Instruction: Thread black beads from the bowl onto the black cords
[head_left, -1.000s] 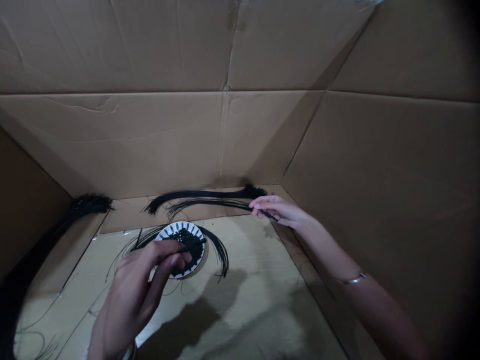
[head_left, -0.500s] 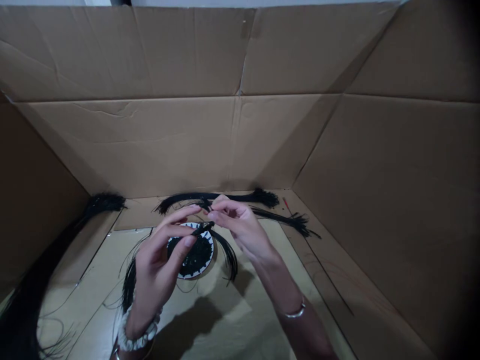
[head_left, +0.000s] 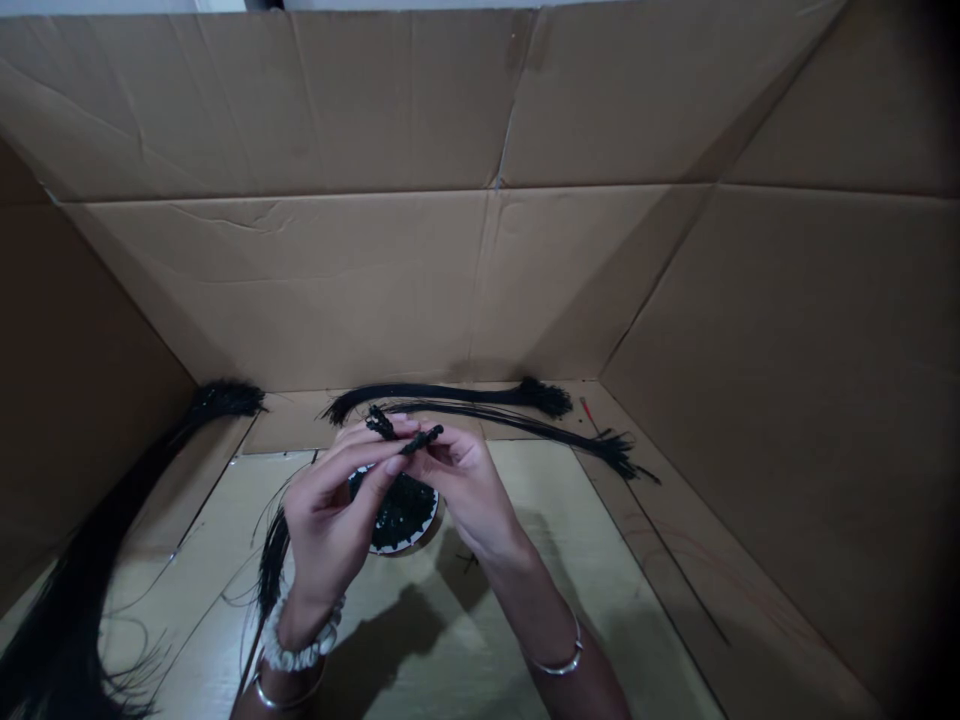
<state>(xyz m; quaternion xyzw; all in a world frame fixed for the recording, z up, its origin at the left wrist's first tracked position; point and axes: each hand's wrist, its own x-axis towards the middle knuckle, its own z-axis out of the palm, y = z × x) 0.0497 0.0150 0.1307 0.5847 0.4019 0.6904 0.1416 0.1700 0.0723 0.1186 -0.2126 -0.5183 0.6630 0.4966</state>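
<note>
My left hand (head_left: 337, 510) pinches a short dark beaded piece (head_left: 421, 439) between thumb and fingers, above a round dish. My right hand (head_left: 472, 490) is close beside it, its fingertips touching the same piece. Another dark beaded end (head_left: 380, 423) sticks up behind the left fingertips. Under the hands, the white-rimmed dish (head_left: 405, 545) holds small dark beads or bits and is partly covered by the fingers. A dark strand bundle (head_left: 274, 565) hangs behind my left wrist.
Two long black strand bundles (head_left: 450, 393) (head_left: 555, 432) lie along the back. A thick black bundle (head_left: 97, 540) runs down the left side. Cardboard walls (head_left: 337, 290) enclose the back and sides. A thin red-tipped tool (head_left: 586, 408) lies at the back right.
My hands have come together, and the right hand has moved down and left. The strands that hung beside the dish are now mostly hidden. The view has shifted slightly.
</note>
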